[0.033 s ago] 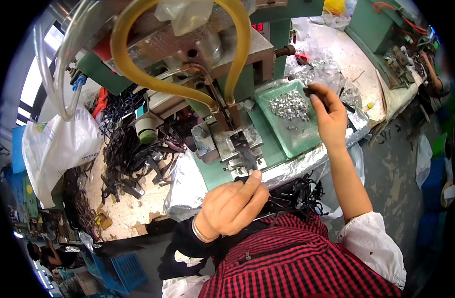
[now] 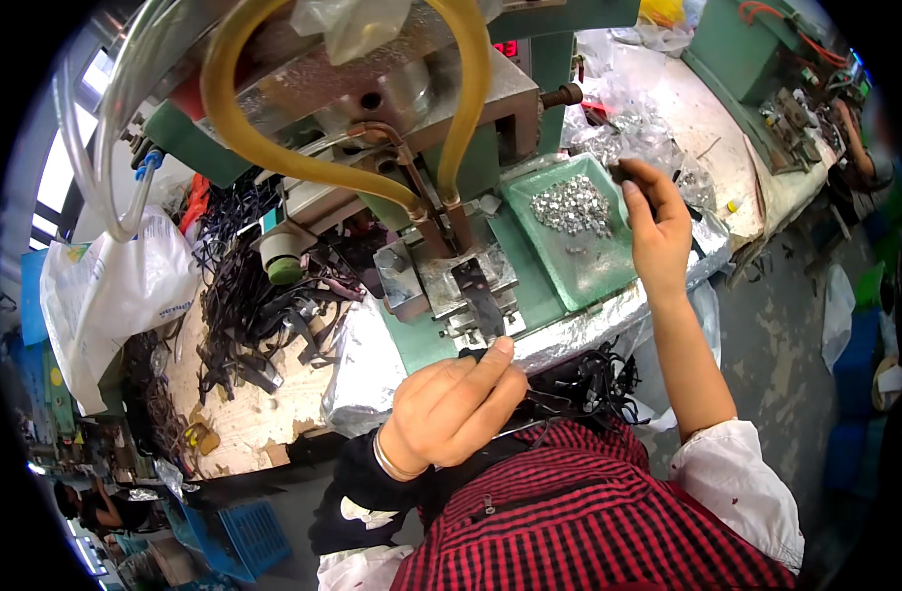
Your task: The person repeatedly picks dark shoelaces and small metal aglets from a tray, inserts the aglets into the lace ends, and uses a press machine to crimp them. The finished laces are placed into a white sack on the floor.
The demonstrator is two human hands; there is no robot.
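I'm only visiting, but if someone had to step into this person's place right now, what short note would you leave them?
Left hand: pinching the near end of a dark strap lying on the press fixture.
Right hand: at the green tray, a small dark piece at its fingertips, beside the silver metal bits.
Done: strap laid in place.
Left: no silver bit visible on the strap; more black straps lie piled to the left.

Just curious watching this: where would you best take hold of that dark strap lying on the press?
Take the dark strap by its near end, coming from the person's side where the left hand is. The far end runs under the press head, so only the near part lies free.
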